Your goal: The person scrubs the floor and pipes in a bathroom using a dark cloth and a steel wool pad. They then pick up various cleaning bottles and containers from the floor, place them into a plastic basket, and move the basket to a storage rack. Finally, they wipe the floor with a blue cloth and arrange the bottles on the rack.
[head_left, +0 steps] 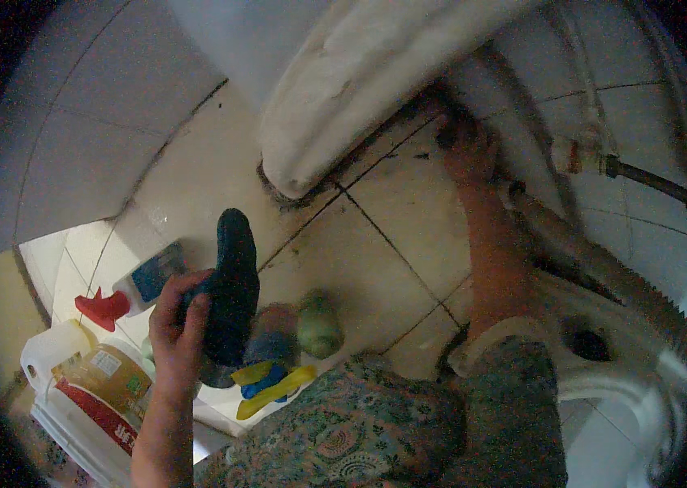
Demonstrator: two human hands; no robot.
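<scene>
Head view: the dark blue-green tool (236,297) is left of centre, above the tiled floor (384,244), with its rounded narrow end pointing far; the left hand (177,325) is clamped on its left side, thumb and fingers closed together. The body appears to be moulded plastic and should handle as light and stiff, with low risk of breakage (its underside is hidden); a damp surface could make it slippery, so the side now grasped is the suitable hold. The right hand (469,154) is at the far right, beside the long white base (343,98); whether its fingers are closed on the dark patch at their tips cannot be told. Near left are a large jug (112,378), a red trigger head (104,307) and a blue-labelled container (158,272). A green container (319,324) and a yellow-and-blue item (274,386) limit clearance on the near side; the white base and, at right, a ribbed hose (595,252) confine the right arm.
</scene>
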